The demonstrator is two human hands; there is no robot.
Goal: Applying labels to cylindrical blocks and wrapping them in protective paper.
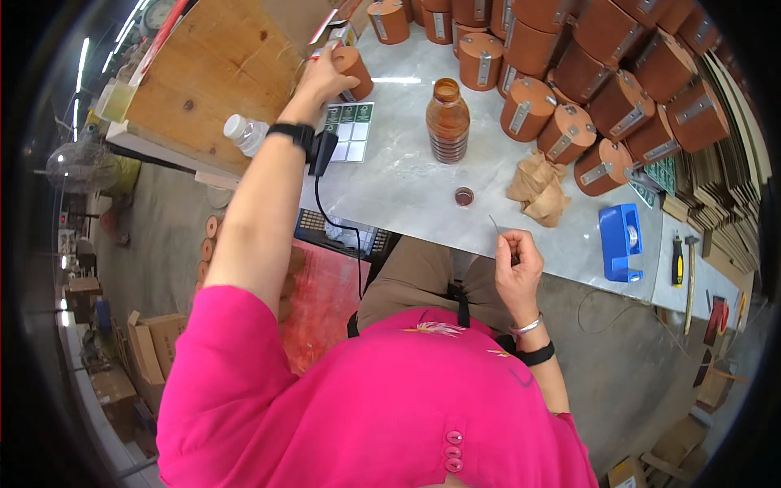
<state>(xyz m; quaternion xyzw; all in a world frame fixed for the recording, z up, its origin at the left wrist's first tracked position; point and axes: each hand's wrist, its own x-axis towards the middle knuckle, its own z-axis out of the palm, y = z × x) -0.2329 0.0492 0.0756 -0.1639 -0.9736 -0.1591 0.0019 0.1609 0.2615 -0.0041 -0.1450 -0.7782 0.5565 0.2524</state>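
My left hand point(322, 79) reaches to the table's far left, thumb and fingers around a reddish-brown cylindrical box point(358, 73). Part of the box is hidden by the hand. Near the front edge, my right hand point(519, 267) pinches a thin dark stick or wire point(493, 221), its tip pointing up and left. Just beyond that tip lies a small cap point(464, 196) with dark liquid in it. An uncapped plastic bottle point(448, 126), stained reddish brown, stands behind the cap. To the right rests a crumpled tan cloth point(539, 189).
Many brown cylindrical boxes point(529, 110) with metal clasps are stacked at the back right. A label sheet point(348, 132) and white-capped bottle point(244, 134) are at left, by a wooden board point(220, 73). A blue tape dispenser point(621, 242) and screwdriver point(677, 260) lie right.
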